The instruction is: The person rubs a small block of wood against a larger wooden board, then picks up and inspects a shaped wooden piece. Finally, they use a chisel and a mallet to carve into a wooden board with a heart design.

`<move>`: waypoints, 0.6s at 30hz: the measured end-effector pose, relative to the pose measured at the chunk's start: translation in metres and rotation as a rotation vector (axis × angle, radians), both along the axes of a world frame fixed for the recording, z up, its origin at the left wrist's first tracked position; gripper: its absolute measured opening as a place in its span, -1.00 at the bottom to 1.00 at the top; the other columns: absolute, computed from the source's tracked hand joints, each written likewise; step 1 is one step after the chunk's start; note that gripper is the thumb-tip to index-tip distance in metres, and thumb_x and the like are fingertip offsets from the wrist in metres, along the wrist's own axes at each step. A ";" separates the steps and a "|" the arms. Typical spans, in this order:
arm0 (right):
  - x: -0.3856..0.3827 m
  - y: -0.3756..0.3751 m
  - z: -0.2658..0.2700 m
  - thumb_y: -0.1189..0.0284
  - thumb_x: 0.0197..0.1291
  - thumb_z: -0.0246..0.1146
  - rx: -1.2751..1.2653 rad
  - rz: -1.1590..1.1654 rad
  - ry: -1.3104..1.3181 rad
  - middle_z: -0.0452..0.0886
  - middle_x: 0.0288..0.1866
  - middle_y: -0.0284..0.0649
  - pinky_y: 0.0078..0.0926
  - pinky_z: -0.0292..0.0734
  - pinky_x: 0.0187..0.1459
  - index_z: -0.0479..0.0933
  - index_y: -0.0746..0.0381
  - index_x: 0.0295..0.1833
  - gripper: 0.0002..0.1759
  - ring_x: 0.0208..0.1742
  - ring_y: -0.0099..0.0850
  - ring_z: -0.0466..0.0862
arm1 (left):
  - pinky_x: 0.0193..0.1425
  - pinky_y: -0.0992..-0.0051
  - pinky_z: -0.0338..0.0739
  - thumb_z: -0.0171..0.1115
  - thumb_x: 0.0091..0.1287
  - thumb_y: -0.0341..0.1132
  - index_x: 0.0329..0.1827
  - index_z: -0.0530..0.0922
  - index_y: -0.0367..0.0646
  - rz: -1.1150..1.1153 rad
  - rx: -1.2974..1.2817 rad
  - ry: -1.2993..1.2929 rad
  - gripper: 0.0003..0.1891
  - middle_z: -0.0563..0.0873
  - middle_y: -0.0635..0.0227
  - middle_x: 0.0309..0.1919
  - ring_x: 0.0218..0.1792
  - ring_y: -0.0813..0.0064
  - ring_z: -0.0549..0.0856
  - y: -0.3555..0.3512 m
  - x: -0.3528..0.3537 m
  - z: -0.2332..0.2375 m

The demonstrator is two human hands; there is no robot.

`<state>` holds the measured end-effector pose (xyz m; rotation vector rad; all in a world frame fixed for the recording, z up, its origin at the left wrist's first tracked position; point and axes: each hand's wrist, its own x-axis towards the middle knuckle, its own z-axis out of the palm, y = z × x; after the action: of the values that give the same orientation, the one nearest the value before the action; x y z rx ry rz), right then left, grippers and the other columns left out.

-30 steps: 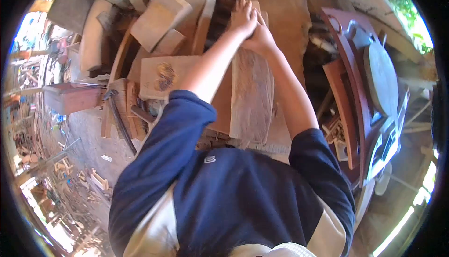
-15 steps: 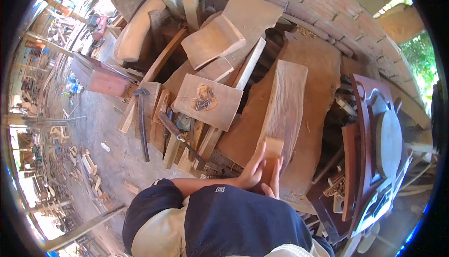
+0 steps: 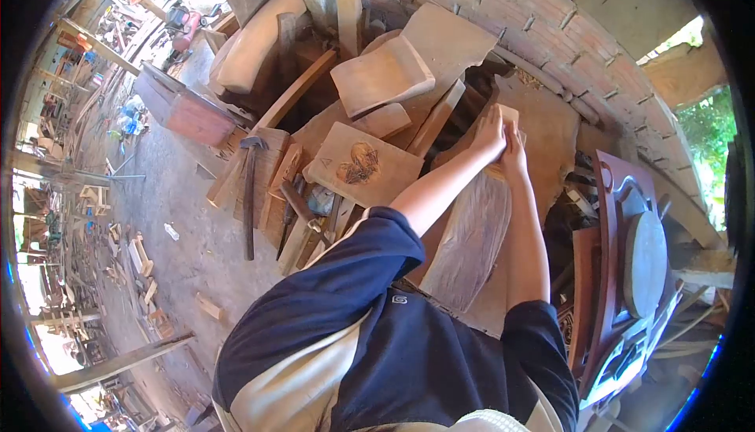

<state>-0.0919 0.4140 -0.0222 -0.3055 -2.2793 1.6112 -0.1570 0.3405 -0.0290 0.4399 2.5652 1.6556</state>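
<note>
Both arms reach out over a long plank of wood [image 3: 470, 235]. At its far end, my left hand [image 3: 489, 135] and my right hand [image 3: 513, 147] lie side by side, closed around a small wooden block [image 3: 510, 112]. Only the block's far tip shows past the fingers; the rest is hidden under the hands. The plank lies lengthwise on a wide brown slab [image 3: 543, 129], its near end close to my body.
To the left are a square board with a pile of small metal pieces [image 3: 358, 166], a hammer [image 3: 250, 196], a mallet-like tool [image 3: 299, 200] and curved wood blocks [image 3: 383, 78]. Dark red carved furniture [image 3: 609, 251] stands at right. A brick wall [image 3: 543, 31] runs behind.
Both hands and the block have moved away from my body, from the near part of the plank to its far end. The arms are now stretched out, and the view has shifted slightly.
</note>
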 end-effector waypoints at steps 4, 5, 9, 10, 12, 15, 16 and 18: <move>0.065 -0.005 -0.007 0.51 0.53 -0.11 0.318 0.028 0.059 0.14 0.60 0.10 -0.26 0.14 0.54 0.11 0.35 0.57 -0.45 0.60 -0.06 0.18 | 0.60 0.09 0.04 -0.13 0.52 -0.22 0.63 -0.09 -0.26 -0.165 -0.351 0.080 -0.32 0.08 0.00 0.60 0.53 -0.03 0.23 -0.024 0.064 0.012; 0.097 -0.020 0.008 0.52 0.52 -0.12 0.306 0.057 -0.032 0.10 0.61 0.12 -0.23 0.10 0.55 0.07 0.33 0.59 -0.43 0.62 -0.02 0.13 | 0.60 0.16 0.07 -0.11 0.51 -0.29 0.62 -0.08 -0.30 -0.206 -0.189 -0.010 -0.33 0.07 -0.11 0.59 0.52 -0.11 0.23 -0.042 0.092 0.027; 0.228 -0.081 0.042 0.54 0.48 -0.09 0.393 0.167 -0.152 -0.02 0.64 0.19 -0.06 -0.04 0.58 -0.03 0.34 0.61 -0.36 0.66 0.11 -0.06 | 0.61 0.14 0.03 -0.07 0.44 -0.51 0.60 -0.15 -0.39 -0.251 0.190 -0.111 -0.29 -0.05 -0.31 0.56 0.55 -0.25 0.07 -0.114 0.226 0.058; 0.260 -0.100 0.052 0.54 0.48 -0.05 0.432 0.169 -0.109 0.01 0.63 0.19 -0.08 -0.05 0.59 -0.04 0.35 0.62 -0.34 0.65 0.08 -0.03 | 0.62 0.16 0.03 -0.06 0.41 -0.54 0.61 -0.18 -0.38 -0.263 0.219 -0.055 -0.25 -0.05 -0.33 0.56 0.56 -0.25 0.05 -0.134 0.257 0.065; 0.312 -0.134 0.052 0.57 0.48 -0.04 0.300 0.107 -0.090 0.07 0.61 0.19 -0.12 -0.04 0.59 -0.03 0.34 0.62 -0.35 0.65 0.01 0.02 | 0.63 0.14 -0.01 -0.05 0.39 -0.55 0.62 -0.16 -0.37 -0.278 0.127 -0.041 -0.24 -0.04 -0.26 0.58 0.59 -0.21 -0.01 -0.162 0.306 0.070; 0.298 -0.137 0.062 0.58 0.48 -0.04 0.296 0.156 -0.084 0.07 0.62 0.13 -0.13 -0.09 0.60 -0.03 0.40 0.60 -0.36 0.64 -0.09 0.07 | 0.62 -0.02 -0.10 -0.05 0.37 -0.54 0.62 -0.13 -0.34 -0.233 0.050 -0.075 -0.24 -0.02 -0.19 0.59 0.60 -0.22 -0.08 -0.164 0.317 0.079; 0.295 -0.135 0.066 0.58 0.49 -0.04 0.296 0.181 -0.090 0.07 0.62 0.10 -0.14 -0.11 0.61 -0.03 0.43 0.59 -0.37 0.64 -0.13 0.09 | 0.62 -0.07 -0.13 -0.07 0.37 -0.53 0.62 -0.11 -0.34 -0.220 -0.028 -0.145 -0.25 -0.02 -0.18 0.59 0.60 -0.23 -0.09 -0.162 0.316 0.082; 0.266 -0.115 0.054 0.58 0.49 -0.04 0.306 0.220 -0.084 0.09 0.63 0.07 -0.14 -0.20 0.63 -0.01 0.51 0.56 -0.39 0.64 -0.14 0.12 | 0.61 -0.11 -0.16 -0.10 0.34 -0.53 0.62 -0.06 -0.34 -0.162 0.011 -0.073 -0.26 0.05 -0.18 0.58 0.60 -0.19 -0.02 -0.139 0.273 0.070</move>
<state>0.1738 0.2988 0.0321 -0.0479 -2.6565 1.3352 0.1160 0.2011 0.0406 0.5608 2.4001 1.6008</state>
